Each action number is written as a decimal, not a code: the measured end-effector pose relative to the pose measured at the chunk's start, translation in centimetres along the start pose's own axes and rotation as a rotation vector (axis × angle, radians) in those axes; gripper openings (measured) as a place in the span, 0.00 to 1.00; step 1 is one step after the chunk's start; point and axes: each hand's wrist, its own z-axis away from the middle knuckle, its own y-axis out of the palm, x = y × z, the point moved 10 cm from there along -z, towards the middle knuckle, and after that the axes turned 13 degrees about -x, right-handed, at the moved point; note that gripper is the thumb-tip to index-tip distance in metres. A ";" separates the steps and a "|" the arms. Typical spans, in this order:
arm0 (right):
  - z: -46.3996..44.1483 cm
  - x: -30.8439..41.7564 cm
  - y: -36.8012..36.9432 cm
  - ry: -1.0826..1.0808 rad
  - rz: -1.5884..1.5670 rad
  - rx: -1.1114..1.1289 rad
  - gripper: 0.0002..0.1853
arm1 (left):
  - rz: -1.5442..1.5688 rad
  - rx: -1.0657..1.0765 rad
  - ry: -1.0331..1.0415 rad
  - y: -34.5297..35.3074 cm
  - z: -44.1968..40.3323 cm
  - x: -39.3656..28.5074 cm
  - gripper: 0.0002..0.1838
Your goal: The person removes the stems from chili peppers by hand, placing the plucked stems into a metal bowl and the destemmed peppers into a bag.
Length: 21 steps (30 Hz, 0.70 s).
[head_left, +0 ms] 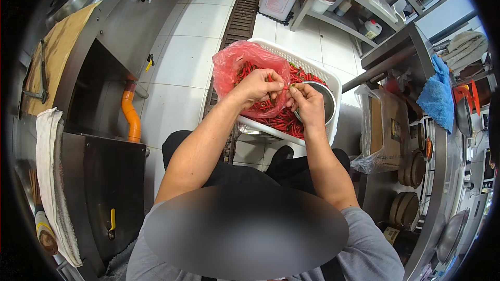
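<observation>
My left hand (262, 86) is closed in a pinch on a small red chili pepper (285, 88), above the basket. Its other end is pinched by my right hand (308, 104), where a bit of green shows at the fingertips. A pink-red plastic bag (225, 67), open at the top, holds many red chilies and lies under and behind my left hand. More loose red chilies (284, 123) fill the white plastic basket (337, 86). Partly hidden by my right hand, a round metal bowl (330, 105) sits in the basket's right side; its contents cannot be made out.
A floor drain grate (242, 15) runs along the white tiles. Left stands a steel counter with an orange pipe (130, 112). Behind the basket is a white and red box (280, 1); a shelf (344, 21) carries containers. A plastic-wrapped carton (383, 125) is at right.
</observation>
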 end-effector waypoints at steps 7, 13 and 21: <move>0.2 -1.5 0.3 0.147 -0.355 0.011 0.08 | 0.178 0.090 -0.080 0.5 -0.1 0.6 0.06; 0.5 -1.1 -1.0 0.125 -0.273 0.023 0.07 | 0.200 0.025 -0.122 -0.3 -0.6 0.2 0.05; 0.2 2.3 -8.4 -0.565 0.840 -0.050 0.13 | 0.663 -0.175 -0.019 -7.0 -0.5 -4.0 0.07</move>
